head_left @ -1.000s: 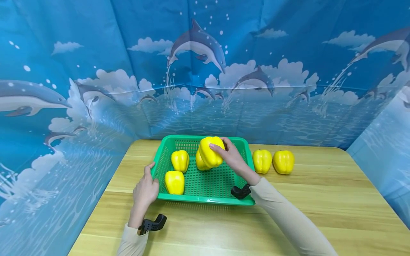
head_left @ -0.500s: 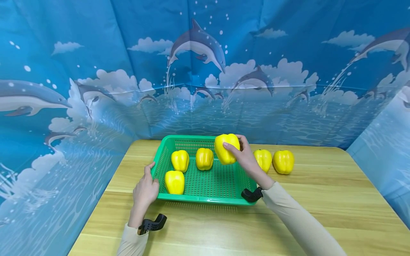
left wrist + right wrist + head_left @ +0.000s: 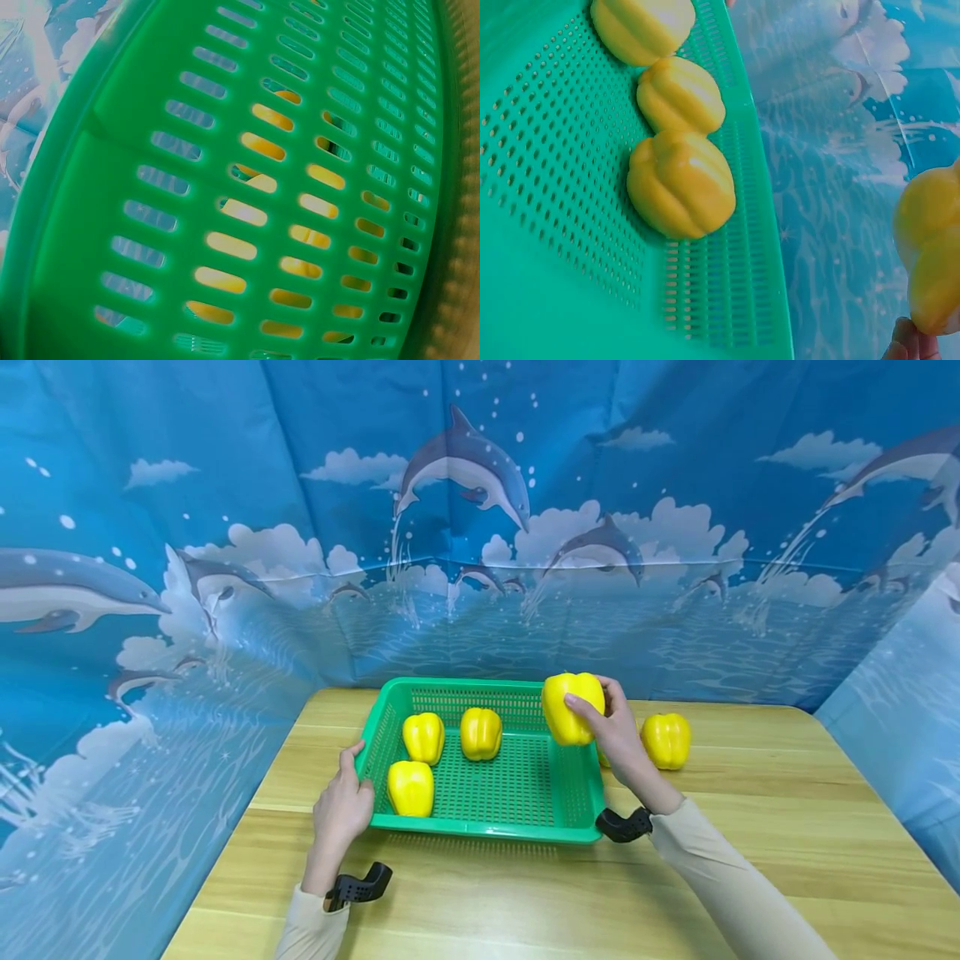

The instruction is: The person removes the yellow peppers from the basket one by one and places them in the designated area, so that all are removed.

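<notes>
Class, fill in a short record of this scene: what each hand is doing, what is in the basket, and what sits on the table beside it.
left hand: grips the basket's left rim
right hand: holds a pepper above the basket's right rim
basket: green, holds three yellow peppers
table: wooden; one pepper right of the basket, another mostly hidden behind the right hand

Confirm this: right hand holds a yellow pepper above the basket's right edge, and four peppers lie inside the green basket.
Not four. The head view shows three peppers in the green basket. The right hand does hold a yellow pepper above its right edge.
</notes>
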### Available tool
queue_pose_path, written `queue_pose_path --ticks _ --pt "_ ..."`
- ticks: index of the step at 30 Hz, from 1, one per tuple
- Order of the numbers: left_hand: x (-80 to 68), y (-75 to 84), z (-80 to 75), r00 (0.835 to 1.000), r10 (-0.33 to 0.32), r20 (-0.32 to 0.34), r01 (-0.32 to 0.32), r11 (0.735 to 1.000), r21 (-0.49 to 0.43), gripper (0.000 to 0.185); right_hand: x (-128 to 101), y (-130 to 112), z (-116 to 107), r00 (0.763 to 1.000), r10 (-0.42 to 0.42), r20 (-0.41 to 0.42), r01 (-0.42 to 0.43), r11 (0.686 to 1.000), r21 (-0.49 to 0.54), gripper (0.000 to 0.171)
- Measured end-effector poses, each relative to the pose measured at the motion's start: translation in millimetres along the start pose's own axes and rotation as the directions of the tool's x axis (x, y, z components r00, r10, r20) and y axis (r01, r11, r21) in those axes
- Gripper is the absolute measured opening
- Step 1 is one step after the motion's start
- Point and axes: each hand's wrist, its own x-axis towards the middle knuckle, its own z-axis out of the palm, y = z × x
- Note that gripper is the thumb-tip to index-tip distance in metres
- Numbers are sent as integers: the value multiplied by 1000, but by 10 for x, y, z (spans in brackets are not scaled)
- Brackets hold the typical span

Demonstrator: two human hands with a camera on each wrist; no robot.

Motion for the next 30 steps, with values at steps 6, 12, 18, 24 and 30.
queue_pose_path --ticks 6,12,18,24,30 --pt "-5 -4 2 1000 -3 3 3 1000 -1 60 -77 25 -202 997 11 -73 -9 1000 29 53" --pt "-8 -2 -2 1000 -11 10 11 1000 -8 60 -140 152 -353 989 4 -148 -9 999 -36 53" --pt "-10 5 -3 1000 -9 13 9 1000 -10 60 -170 315 -522 972 -8 -233 -10 997 -76 54" --pt "-16 4 -8 1000 -8 11 8 1000 -14 60 -159 404 -706 942 16 -335 -27 999 -28 51" --pt "-5 7 -7 1000 -3 8 4 1000 -12 60 -160 477 -922 916 26 -400 -37 999 -20 50"
